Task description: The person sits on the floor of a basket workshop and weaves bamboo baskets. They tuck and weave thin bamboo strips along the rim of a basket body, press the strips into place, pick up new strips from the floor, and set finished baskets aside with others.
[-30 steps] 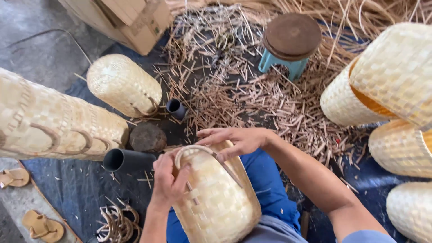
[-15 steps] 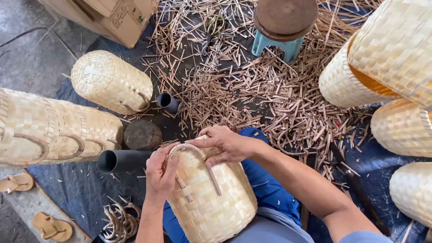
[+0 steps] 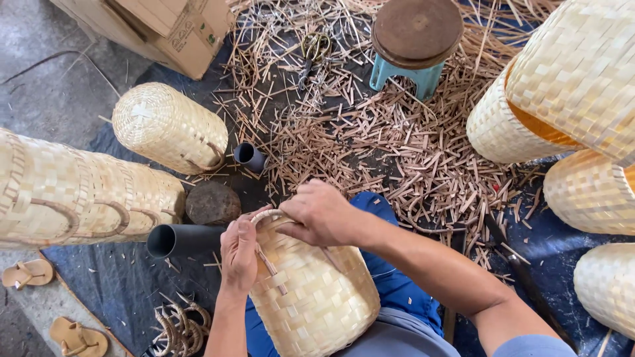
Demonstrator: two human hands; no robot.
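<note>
Basket point(image 3: 311, 297) lies on the person's lap, long axis running from the rim, up near the hands, down toward the body; rim end points away from them. Both hands sit right at that rim. Left hand point(image 3: 239, 254) is closed on the rim's left edge, fingers wrapped over the band, w/ a thin strip point(image 3: 270, 266) running down the weave just beside it. Right hand point(image 3: 322, 213) comes in from the right, arm crossing over the basket's top, fingers curled down on the rim's far side; looks like it's pinching the rim band, though what's under the fingertips is hidden. So both are touching the work, left alongside, right over the top.

Around them: black pipe point(image 3: 185, 238) just left of the basket, a round wood block point(image 3: 213, 202) beyond it, finished baskets point(image 3: 170, 127) lying about, offcuts point(image 3: 397, 145) all over the tarp, small stool point(image 3: 415, 41) further off.
</note>
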